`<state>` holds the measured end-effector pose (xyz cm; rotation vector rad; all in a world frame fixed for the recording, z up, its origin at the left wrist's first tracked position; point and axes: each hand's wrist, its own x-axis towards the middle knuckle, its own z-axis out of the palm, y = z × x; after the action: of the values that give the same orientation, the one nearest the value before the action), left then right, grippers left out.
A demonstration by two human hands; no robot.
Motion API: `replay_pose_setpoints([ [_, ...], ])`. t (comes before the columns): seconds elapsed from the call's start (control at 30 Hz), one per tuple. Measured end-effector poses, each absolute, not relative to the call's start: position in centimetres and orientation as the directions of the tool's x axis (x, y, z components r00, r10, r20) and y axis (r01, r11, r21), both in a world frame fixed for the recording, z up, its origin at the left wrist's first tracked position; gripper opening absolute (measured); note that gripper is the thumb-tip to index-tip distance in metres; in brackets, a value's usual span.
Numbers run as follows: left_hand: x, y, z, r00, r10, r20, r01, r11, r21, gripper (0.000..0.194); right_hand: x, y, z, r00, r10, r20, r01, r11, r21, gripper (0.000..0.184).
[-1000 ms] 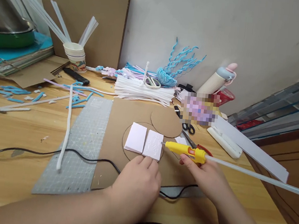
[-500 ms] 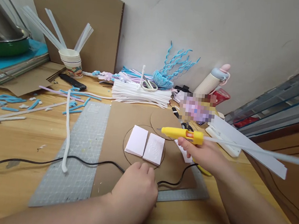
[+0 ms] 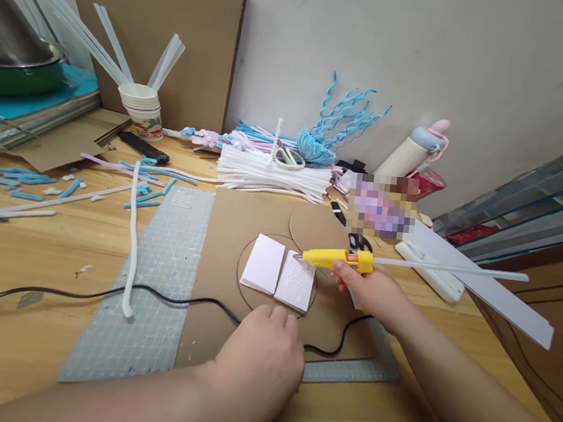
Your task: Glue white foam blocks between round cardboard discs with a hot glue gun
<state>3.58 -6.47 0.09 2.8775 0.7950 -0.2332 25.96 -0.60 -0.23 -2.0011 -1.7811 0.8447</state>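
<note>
"Head view: where is the gun (image 3: 337,259)?"

"In the right hand (image 3: 373,291). Its tip is at the top of the shiny card (image 3: 295,286); I can't tell if they touch."

"How is that hand?"

"Wrapped round the gun's back part, a good place to hold. I think the gun is light, hard and stiff. The thin tip may be hot. The long stick (image 3: 456,270) out the back looks smooth and a bit bendy."

"And the left hand (image 3: 267,350)?"

"Fingers curled close together, just below the shiny card. I can't tell if they pinch anything."

"What is that card like?"

"White and flat, with clear, lumpy glue (image 3: 295,274) on top. It's likely light and sticky, so hold the edges. The plain card (image 3: 262,263) beside it looks like folded paper."

"What's under them?"

"Brown board (image 3: 218,285) with a round line (image 3: 238,270). Then a grey mat (image 3: 168,239) with tiny squares, a fuzzy white stem (image 3: 132,242) and the smooth wood table (image 3: 21,338)."
</note>
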Motion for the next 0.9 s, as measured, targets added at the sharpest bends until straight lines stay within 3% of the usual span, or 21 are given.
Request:
replay_pose_setpoints([
  [0.2, 3.5, -6.4, 0.0, 0.847, 0.499, -0.184, 0.521, -0.847, 0.105, 0.008, 25.3, -0.8, 0.5, 0.158, 0.968, -0.196, 0.817, -0.239, -0.525, 0.051],
  [0.53, 3.5, -6.3, 0.0, 0.842, 0.507, -0.183, 0.532, -0.836, 0.136, 0.009, 27.1, -1.0, 0.5, 0.057, 0.967, -0.25, 0.814, -0.19, -0.549, 0.048],
  [0.8, 3.5, -6.3, 0.2, 0.828, 0.524, -0.202, 0.555, -0.818, 0.152, 0.01, 27.1, -0.8, 0.6, 0.161, 0.957, -0.241, 0.855, -0.257, -0.451, 0.043],
  [0.9, 3.6, -6.2, 0.2, 0.829, 0.522, -0.199, 0.553, -0.818, 0.159, 0.01, 27.0, -0.6, 0.8, 0.146, 0.961, -0.235, 0.85, -0.243, -0.467, 0.043],
])
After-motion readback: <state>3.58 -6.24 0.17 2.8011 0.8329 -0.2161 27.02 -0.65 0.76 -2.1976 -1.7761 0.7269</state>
